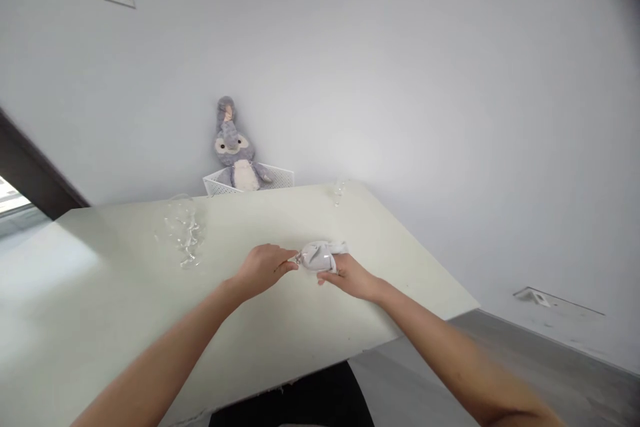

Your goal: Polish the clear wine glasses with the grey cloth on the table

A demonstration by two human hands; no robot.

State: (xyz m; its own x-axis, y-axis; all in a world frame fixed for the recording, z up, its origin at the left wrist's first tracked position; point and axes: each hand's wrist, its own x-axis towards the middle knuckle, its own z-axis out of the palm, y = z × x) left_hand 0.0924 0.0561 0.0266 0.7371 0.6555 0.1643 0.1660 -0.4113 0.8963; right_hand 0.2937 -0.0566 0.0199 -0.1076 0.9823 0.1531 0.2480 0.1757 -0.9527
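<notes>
A clear stemmed glass [311, 257] lies sideways between my hands above the table, its mouth toward the right. My left hand [267, 268] pinches it at the stem end; the foot is mostly hidden by the fingers. A white cloth [339, 247] is bunched at the mouth and inside the bowl. With the fingers closed, my right hand [347, 273] grips the cloth against the rim, the thumb lying along the near side of the bowl.
Several clear stemmed glasses [185, 227] stand grouped at the left of the white table [240, 347]. Another small glass [339, 193] stands near the back edge. Behind the table, a grey plush toy [235, 153] sits in a white basket [283, 178] against the wall.
</notes>
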